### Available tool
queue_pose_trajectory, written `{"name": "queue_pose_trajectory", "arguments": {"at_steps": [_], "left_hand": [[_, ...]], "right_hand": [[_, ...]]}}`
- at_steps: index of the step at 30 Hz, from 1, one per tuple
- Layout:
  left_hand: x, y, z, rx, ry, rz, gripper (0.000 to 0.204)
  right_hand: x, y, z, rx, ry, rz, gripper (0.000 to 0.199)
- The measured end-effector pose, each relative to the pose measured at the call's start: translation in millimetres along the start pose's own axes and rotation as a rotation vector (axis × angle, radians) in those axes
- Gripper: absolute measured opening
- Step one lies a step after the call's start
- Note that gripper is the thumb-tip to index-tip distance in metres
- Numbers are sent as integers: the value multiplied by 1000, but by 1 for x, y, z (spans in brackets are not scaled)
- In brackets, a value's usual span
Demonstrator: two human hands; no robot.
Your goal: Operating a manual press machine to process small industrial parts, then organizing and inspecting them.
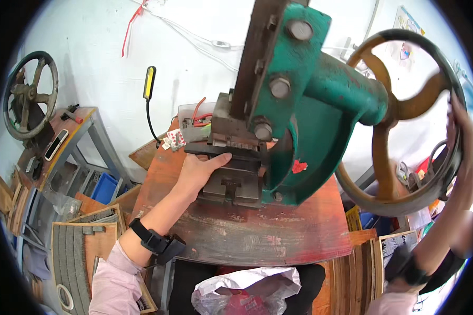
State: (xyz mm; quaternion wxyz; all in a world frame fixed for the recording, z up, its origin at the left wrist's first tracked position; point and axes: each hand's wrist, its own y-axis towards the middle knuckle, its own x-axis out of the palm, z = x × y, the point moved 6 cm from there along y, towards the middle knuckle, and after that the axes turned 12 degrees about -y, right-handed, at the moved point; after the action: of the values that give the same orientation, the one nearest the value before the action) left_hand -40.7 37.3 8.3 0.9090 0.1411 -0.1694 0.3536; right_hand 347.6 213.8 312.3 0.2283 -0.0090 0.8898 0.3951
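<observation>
A green hand press (331,89) with large bolts stands on the wooden table. My left hand (195,172) grips the left part of a dark flat bar (242,153), thumb on top, at the front of the press's metal die block (231,181). Its other fingers are mostly hidden by the bar. Just behind the bar, a row of small light-coloured pieces (236,144) lies under the ram (257,68). On the far right, my right hand (461,123) is wrapped round the rim of the big handwheel (386,207), slightly blurred.
A white bag (247,279) lies open on my lap. Trays of grey strips (68,257) are at lower left, stacked wooden boards (352,278) at lower right. Behind the press sit a plastic bin (186,113) and a yellow lamp (150,84). Another handwheel (31,97) stands left.
</observation>
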Motion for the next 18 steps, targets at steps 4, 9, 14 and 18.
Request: {"name": "queue_pose_trajectory", "arguments": {"at_steps": [4, 9, 14, 18], "left_hand": [[-4, -2, -6, -130, 61, 75, 40], [-1, 0, -6, -105, 20, 32, 38], [-1, -1, -2, -31, 94, 35, 38], [2, -3, 0, -13, 44, 28, 41]], "right_hand": [[25, 58, -38, 468, 225, -307, 26], [44, -94, 31, 24, 42, 499, 26], [63, -158, 86, -95, 142, 606, 18], [11, -60, 15, 108, -206, 245, 26]]}}
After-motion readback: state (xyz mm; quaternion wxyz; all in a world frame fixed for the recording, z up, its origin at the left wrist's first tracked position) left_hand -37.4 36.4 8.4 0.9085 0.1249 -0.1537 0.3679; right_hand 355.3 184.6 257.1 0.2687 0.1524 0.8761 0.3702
